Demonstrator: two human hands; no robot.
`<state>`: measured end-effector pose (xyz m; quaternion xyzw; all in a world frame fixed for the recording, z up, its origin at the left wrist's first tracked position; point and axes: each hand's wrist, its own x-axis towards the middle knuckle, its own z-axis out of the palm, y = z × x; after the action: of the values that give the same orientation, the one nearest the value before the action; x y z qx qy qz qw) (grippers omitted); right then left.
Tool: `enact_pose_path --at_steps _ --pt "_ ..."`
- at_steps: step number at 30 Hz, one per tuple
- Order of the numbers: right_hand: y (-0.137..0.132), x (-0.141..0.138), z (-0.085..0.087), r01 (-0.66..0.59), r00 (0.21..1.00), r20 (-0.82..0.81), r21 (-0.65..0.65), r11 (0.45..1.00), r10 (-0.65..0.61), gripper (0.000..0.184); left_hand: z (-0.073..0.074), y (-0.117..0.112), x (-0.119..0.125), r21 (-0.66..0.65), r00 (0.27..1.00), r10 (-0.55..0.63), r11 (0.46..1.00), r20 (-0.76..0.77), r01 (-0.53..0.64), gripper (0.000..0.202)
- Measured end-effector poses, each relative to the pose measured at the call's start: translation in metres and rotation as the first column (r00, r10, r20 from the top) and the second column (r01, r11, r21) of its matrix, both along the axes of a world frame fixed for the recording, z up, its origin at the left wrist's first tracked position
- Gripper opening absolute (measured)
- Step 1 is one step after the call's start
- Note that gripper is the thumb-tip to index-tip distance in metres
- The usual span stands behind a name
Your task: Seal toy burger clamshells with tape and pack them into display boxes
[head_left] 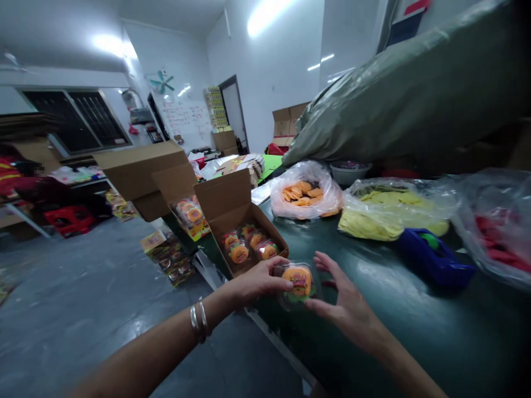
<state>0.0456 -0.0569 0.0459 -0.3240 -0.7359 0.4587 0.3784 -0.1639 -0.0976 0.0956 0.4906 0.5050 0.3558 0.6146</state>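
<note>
Pack: small clear plastic clamshell pack (299,282) with an orange burger-shaped sweet inside, sitting at the near edge of the dark green table (394,320)
Left hand (259,279): fingertips pinching the pack's left side
Right hand (344,301): fingers spread, just touching its right side
Step, I'd say: pack steadied between both hands
Next move needs: a firmer right-hand hold, that plastic looks slippery
Just behind: open brown cardboard box (224,196) with similar packs inside

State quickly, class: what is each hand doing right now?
Left hand: fingers closed on the burger pack.
Right hand: open, fingers spread against the pack's right side.
</note>
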Motion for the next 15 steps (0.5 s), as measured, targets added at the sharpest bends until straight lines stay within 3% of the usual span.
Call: enact_pose_path --at_steps 1,3,5,8,11,13,15 --pt "0.001 -0.004 -0.002 -0.034 0.997 -0.079 -0.153 0.988 0.022 0.075 0.003 0.0 -0.004 0.03 0.999 -0.025 0.999 -0.045 0.026 0.056" --pt "0.005 -0.017 -0.005 -0.135 0.967 -0.254 -0.389 0.911 0.035 0.06 0.008 0.003 -0.009 0.097 0.994 -0.012 0.995 -0.105 0.022 0.06" --pt "0.007 -0.034 -0.006 -0.183 0.924 -0.382 -0.488 0.853 -0.02 0.048 0.011 0.008 -0.011 0.175 0.987 0.147 0.975 -0.062 -0.134 0.059" --pt "0.009 -0.064 -0.002 -0.14 0.864 -0.484 -0.498 0.856 -0.141 0.042 0.008 0.013 -0.01 0.234 0.937 0.345 0.907 0.059 -0.349 0.054" --pt "0.01 -0.09 0.008 -0.104 0.822 -0.538 -0.465 0.879 -0.187 0.041 0.008 0.011 -0.014 0.294 0.93 0.357 0.883 0.082 -0.365 0.06" --pt "0.011 -0.099 0.012 -0.115 0.836 -0.53 -0.426 0.897 -0.145 0.042 0.016 0.009 -0.027 0.395 0.924 0.373 0.864 -0.086 -0.312 0.059" --pt "0.013 -0.099 0.011 -0.128 0.875 -0.478 -0.379 0.917 -0.076 0.04 0.028 0.011 -0.048 0.468 0.843 0.397 0.86 -0.364 -0.204 0.053"
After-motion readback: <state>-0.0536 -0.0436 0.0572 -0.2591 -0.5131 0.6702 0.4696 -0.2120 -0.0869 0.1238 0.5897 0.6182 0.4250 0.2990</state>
